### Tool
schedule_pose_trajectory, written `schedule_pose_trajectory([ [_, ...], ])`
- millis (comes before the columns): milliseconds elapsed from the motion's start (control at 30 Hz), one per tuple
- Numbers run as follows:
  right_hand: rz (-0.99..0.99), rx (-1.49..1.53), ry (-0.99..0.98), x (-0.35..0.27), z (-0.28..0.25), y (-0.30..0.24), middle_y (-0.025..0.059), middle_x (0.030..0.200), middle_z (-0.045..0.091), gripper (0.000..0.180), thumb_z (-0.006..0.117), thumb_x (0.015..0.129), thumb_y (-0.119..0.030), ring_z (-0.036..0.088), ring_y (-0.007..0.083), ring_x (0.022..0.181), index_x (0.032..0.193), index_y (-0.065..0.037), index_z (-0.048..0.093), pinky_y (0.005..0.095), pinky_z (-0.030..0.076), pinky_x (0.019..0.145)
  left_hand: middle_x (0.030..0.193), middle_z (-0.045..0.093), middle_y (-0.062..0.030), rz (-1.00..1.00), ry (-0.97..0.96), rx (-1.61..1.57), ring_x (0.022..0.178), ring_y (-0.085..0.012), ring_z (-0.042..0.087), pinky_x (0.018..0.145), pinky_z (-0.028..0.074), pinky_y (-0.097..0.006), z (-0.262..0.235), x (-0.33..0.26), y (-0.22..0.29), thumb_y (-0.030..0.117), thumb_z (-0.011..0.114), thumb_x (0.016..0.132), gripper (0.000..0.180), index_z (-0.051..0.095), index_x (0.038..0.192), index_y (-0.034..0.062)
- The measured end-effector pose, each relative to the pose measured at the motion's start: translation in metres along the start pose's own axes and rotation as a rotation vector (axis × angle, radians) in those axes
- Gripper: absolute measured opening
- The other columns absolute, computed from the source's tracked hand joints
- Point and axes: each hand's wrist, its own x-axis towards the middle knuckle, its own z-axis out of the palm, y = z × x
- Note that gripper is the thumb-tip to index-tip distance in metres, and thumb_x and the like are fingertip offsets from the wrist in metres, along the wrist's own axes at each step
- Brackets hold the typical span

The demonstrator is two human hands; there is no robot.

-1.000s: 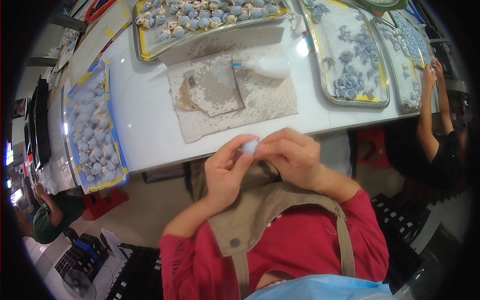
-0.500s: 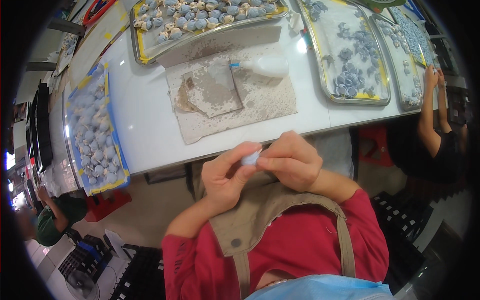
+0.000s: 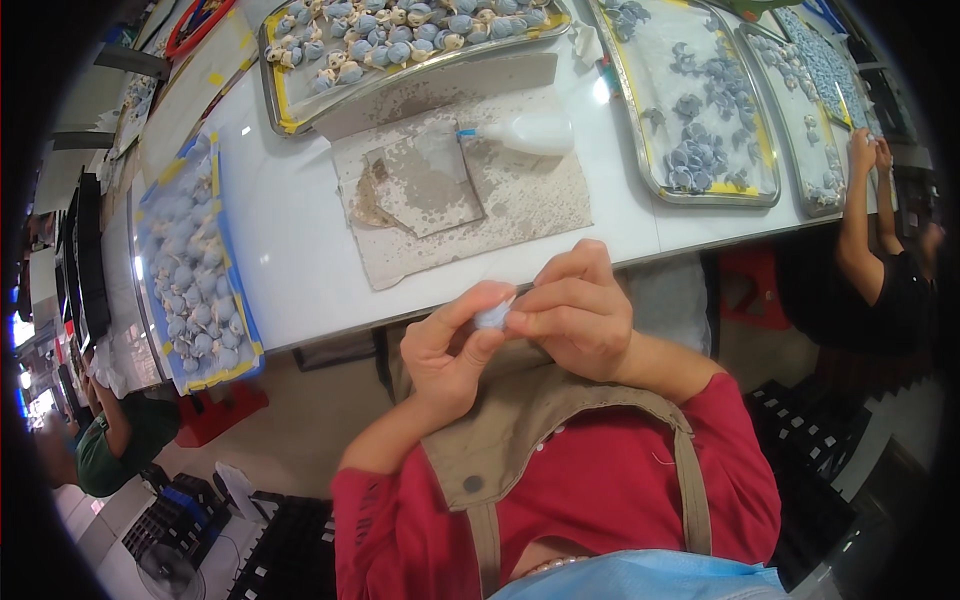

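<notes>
1. Nearer the wearer than the cardboard [image 3: 530, 195], the left hand [image 3: 445, 350] pinches a small pale-blue ball [image 3: 493, 317] between thumb and forefinger.
2. The right hand [image 3: 580, 315] has thumb and fingertips closed on that ball.
3. Left of the cardboard, a blue tray [image 3: 218, 376] holds bluish balls [image 3: 200, 315].
4. On the cardboard lies a white bottle [image 3: 540, 135].
5. Beyond the cardboard, a metal tray [image 3: 272, 95] holds blue-and-cream pieces [image 3: 400, 35].

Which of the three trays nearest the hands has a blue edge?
The left tray: its edge is blue, while the top tray and right tray have silvery metal rims.
</notes>
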Motion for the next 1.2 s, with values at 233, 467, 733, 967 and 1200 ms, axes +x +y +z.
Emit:
schedule_pose_trajectory([
  [233, -0.001, -0.036, 0.006, 0.001, 0.000, 0.000, -0.0060, 0.080, 0.063, 0.024, 0.072, 0.053, -0.012, 0.051, 0.0167, 0.077, 0.076, -0.015, 0.068, 0.0302, 0.034, 0.070, 0.105, 0.063, -0.0105, 0.083, 0.028, 0.017, 0.090, -0.0136, 0.061, 0.080, 0.048, -0.025, 0.000, 0.003, -0.004, 0.015, 0.062, 0.087, 0.033, 0.056, 0.114, -0.0020],
  [467, -0.035, 0.005, 0.107, 0.001, 0.011, 0.002, -0.0067, 0.078, 0.061, 0.024, 0.070, 0.052, -0.013, 0.049, 0.0155, 0.076, 0.076, -0.014, 0.069, 0.0281, 0.034, 0.067, 0.112, 0.058, -0.0140, 0.077, -0.043, -0.206, 0.102, -0.0177, 0.055, 0.084, 0.046, -0.028, -0.004, 0.006, -0.010, 0.018, 0.062, 0.087, 0.037, 0.053, 0.117, -0.0023],
  [733, -0.120, -0.136, 0.089, 0.002, 0.010, 0.000, -0.0059, 0.081, 0.061, 0.031, 0.066, 0.049, -0.013, 0.051, 0.0142, 0.074, 0.080, -0.012, 0.069, 0.0288, 0.032, 0.066, 0.111, 0.054, -0.0171, 0.045, 0.025, -0.215, 0.102, -0.0225, 0.054, 0.088, 0.044, -0.034, -0.003, 0.005, -0.010, 0.022, 0.065, 0.084, 0.043, 0.049, 0.116, -0.0023],
  [967, -0.146, -0.204, 0.090, 0.000, 0.008, 0.000, -0.0043, 0.084, 0.062, 0.031, 0.065, 0.050, -0.013, 0.052, 0.0144, 0.075, 0.081, -0.009, 0.068, 0.0316, 0.032, 0.068, 0.104, 0.061, -0.0124, 0.191, 0.054, 0.024, 0.093, -0.0165, 0.058, 0.081, 0.047, -0.028, -0.004, 0.008, -0.011, 0.010, 0.064, 0.084, 0.030, 0.056, 0.110, -0.0033],
  [1200, -0.132, -0.161, 0.062, 0.004, 0.016, 0.003, -0.0027, 0.083, 0.061, 0.027, 0.068, 0.051, -0.009, 0.051, 0.0168, 0.076, 0.079, -0.009, 0.067, 0.0330, 0.032, 0.068, 0.100, 0.062, -0.0080, 0.080, 0.124, 0.038, 0.087, -0.0116, 0.058, 0.077, 0.048, -0.023, -0.005, 0.007, -0.009, 0.001, 0.059, 0.085, 0.023, 0.058, 0.108, -0.0035],
])
